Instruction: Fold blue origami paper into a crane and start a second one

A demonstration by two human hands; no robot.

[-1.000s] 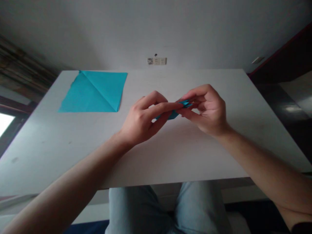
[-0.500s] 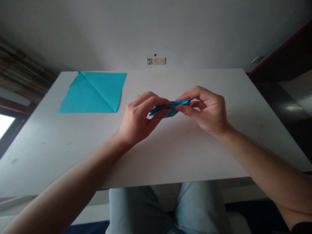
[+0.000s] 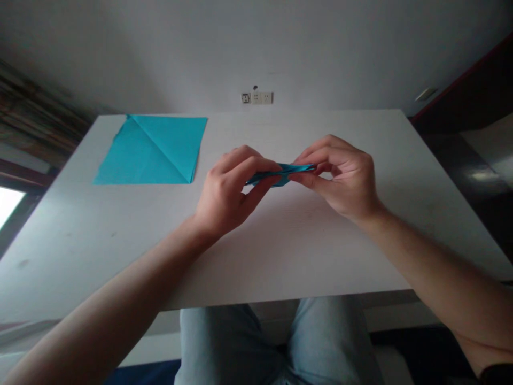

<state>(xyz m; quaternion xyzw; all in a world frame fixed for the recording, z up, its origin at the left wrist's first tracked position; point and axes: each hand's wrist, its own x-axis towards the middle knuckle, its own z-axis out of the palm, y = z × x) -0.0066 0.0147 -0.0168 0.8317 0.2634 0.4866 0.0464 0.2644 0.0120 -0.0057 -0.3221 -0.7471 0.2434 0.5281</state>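
Between my two hands is a small folded piece of blue paper [image 3: 284,174], held above the table with several layers showing along its edge. My left hand [image 3: 234,190] pinches its left end, thumb below and fingers on top. On the right end, my right hand [image 3: 342,176] grips the paper between thumb and forefinger, the other fingers curled behind. Fingers cover both ends of the folded paper, so its full shape is hidden.
A larger blue paper sheet [image 3: 156,152] with a diagonal crease and a ragged left edge lies at the back left of the white table [image 3: 276,256]. Wall sockets [image 3: 256,98] sit behind the table's far edge.
My right hand has shifted slightly, its thumb and fingers pressing the right end of the folded paper flatter. My left hand keeps its pinch almost unmoved.
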